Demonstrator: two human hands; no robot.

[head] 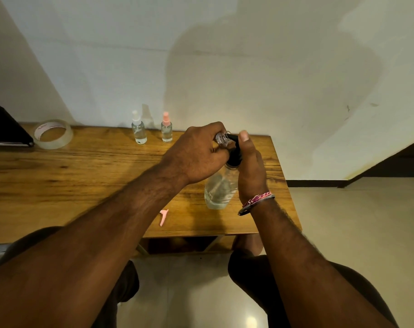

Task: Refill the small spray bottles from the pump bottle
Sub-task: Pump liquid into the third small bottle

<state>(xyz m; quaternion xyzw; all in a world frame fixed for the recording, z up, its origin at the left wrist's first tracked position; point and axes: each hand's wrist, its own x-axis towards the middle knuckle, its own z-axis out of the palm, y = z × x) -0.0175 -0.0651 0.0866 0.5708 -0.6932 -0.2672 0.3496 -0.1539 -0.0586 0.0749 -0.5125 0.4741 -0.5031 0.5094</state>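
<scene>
No text can be read anywhere; the faint reddish print inside the tape roll [53,133] on the bench [82,166] is too blurred to make out.

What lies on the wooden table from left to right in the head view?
Dark flat object → tape roll → white-capped spray bottle → pink-capped spray bottle → pump bottle, gripped at its top by the right hand.

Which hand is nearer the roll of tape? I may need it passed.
Left. The left hand holds a small open bottle mid-table, right of the roll of tape; the right hand, on the pump bottle, is farther right.
</scene>
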